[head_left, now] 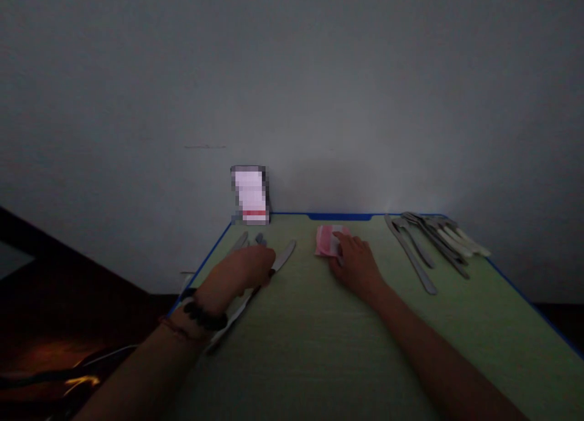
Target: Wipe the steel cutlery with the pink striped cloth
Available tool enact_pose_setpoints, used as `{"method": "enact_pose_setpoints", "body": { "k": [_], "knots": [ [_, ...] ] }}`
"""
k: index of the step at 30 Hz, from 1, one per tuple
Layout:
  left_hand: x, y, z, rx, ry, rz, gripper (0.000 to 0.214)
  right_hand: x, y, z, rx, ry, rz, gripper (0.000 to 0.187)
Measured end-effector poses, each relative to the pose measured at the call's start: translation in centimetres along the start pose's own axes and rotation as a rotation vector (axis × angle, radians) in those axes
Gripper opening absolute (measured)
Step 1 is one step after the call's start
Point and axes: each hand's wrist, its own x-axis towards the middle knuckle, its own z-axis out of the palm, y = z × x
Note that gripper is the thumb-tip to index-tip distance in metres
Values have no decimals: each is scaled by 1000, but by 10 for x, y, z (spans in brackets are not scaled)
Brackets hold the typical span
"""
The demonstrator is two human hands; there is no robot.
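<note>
My left hand is closed at the left of the table, its fingers curled round a table knife. The knife's silver blade points away to the upper right. Below the hand, a long, thin piece of cutlery slants toward the table's left edge, partly covered by my wrist. Just beyond the knuckles, the tips of more cutlery show; their kind is hidden. At the middle of the table, my right hand grips a small pink-and-white packet, with the thumb at its near side and the fingers on top.
Several pieces of metal cutlery lie at the right of the table, beside several white-handled ones. A phone with a lit, blurred screen leans on the wall at the back left. The greenish table has a blue edge.
</note>
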Motion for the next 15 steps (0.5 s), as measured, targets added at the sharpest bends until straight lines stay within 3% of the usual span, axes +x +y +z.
{"method": "enact_pose_setpoints", "body": {
  "k": [6,12,15],
  "knots": [
    [-3,37,1,36,79,31,32,3,13,-1,55,232,246,26],
    [-21,45,11,31,39,32,28,10,29,-1,626,369,207,26],
    [-21,51,19,10,67,34,30,11,34,-2,800,408,328,21]
  ]
}}
